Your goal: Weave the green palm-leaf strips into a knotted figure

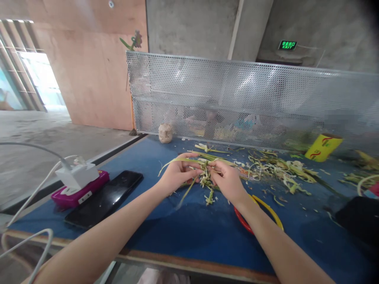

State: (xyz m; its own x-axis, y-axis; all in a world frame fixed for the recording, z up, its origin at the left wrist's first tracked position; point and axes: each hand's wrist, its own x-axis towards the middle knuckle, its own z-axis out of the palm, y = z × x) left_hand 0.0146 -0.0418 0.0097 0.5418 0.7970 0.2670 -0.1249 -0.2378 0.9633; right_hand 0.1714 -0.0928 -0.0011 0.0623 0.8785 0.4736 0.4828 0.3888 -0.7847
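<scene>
My left hand [182,171] and my right hand [226,177] meet over the middle of the blue table, both with fingers closed on a small woven piece of green leaf strips [205,178]. Its lower end, a knotted braid [210,197], hangs toward the tabletop. Long pale-green strips stick out from it, one arching left over my left hand and others trailing to the right. Fingertips of both hands pinch near the top of the weave. Some of the strips are hidden behind my fingers.
Leaf scraps [278,169] litter the right back. A yellow box [323,147], red and yellow rings [271,211], a dark object [358,219], a phone [106,197], a purple power strip [81,191] with a charger and a carved pale lump [165,133] surround my arms. A perforated metal screen [237,98] closes the back.
</scene>
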